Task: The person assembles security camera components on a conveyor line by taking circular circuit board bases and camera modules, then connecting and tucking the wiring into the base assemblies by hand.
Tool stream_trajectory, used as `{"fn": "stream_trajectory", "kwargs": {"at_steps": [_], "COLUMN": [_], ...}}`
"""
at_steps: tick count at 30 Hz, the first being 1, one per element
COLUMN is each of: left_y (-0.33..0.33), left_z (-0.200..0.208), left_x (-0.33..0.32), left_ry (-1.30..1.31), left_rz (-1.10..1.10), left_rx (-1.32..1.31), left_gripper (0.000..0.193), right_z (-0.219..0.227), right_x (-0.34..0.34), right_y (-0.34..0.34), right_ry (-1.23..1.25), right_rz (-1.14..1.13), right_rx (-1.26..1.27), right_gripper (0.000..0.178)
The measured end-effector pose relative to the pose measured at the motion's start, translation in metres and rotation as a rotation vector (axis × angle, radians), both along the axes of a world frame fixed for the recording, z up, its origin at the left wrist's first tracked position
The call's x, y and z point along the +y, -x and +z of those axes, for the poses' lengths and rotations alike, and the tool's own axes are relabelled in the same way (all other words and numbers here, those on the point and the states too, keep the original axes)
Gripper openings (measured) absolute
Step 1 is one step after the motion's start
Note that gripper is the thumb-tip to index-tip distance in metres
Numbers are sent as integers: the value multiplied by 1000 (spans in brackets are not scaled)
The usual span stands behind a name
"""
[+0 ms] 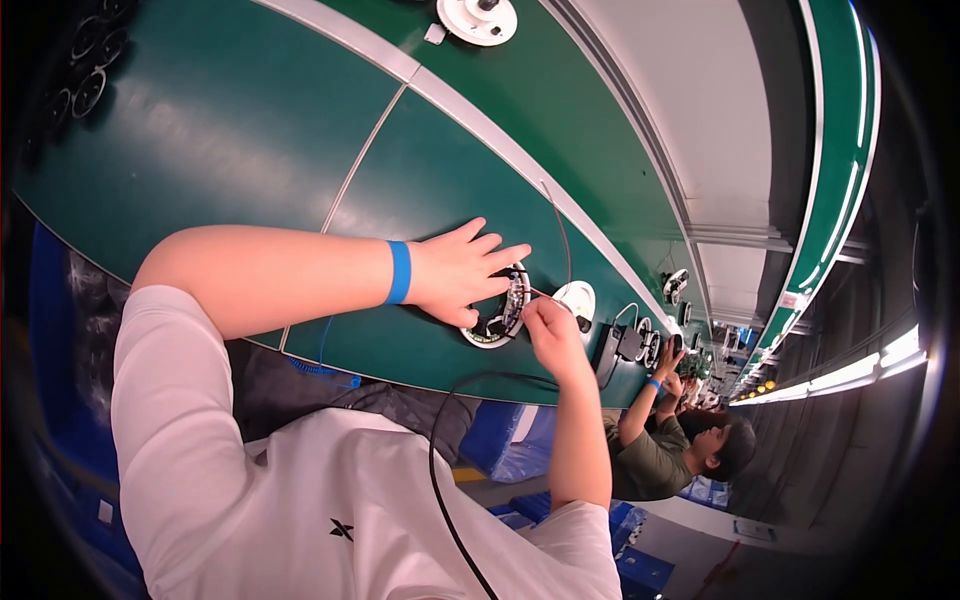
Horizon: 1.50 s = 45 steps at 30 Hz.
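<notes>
A round white housing [484,341] with circuit parts and dark wiring inside lies on the green workbench. My left hand [458,275], with a blue band at the wrist, reaches over it, fingers spread, fingertips and thumb at its rim. My right hand [550,329] is closed in a pinch at the housing's right side. Thin wires [537,293], one reddish, run from the housing to those fingers; their ends are hidden. Just beyond my right hand is a white disc-shaped part [576,298], partly covered by it.
A white round unit [478,18] sits on the green conveyor belt [600,150] past the metal rail. Black rings [88,92] are at the far left. A dark box-shaped device [618,345] stands to the right, near a co-worker [665,450]. A black cable [436,440] crosses before me.
</notes>
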<state>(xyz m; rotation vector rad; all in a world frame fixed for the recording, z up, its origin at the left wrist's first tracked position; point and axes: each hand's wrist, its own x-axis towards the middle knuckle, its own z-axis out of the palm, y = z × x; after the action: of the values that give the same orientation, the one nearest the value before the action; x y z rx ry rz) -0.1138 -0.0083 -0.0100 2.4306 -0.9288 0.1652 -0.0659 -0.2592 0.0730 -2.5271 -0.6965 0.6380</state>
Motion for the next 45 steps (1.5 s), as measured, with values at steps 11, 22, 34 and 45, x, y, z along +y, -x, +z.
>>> {"fn": "stream_trajectory", "kwargs": {"at_steps": [11, 22, 34, 45], "left_y": [-2, -2, -3, -1], "left_z": [-8, -9, -13, -17], "left_x": [-2, -3, -5, -5], "left_ry": [15, 26, 18, 40], "left_rz": [17, 22, 28, 49], "left_rx": [-34, -62, -61, -107], "left_gripper": [56, 54, 56, 47], "right_z": [18, 1, 12, 7], "right_x": [45, 25, 43, 45], "right_y": [-41, -41, -45, -39], "right_ry": [450, 325, 338, 365], "right_rz": [-377, -174, -396, -313], "right_rx": [582, 466, 654, 570], "right_gripper": [15, 14, 18, 17]}}
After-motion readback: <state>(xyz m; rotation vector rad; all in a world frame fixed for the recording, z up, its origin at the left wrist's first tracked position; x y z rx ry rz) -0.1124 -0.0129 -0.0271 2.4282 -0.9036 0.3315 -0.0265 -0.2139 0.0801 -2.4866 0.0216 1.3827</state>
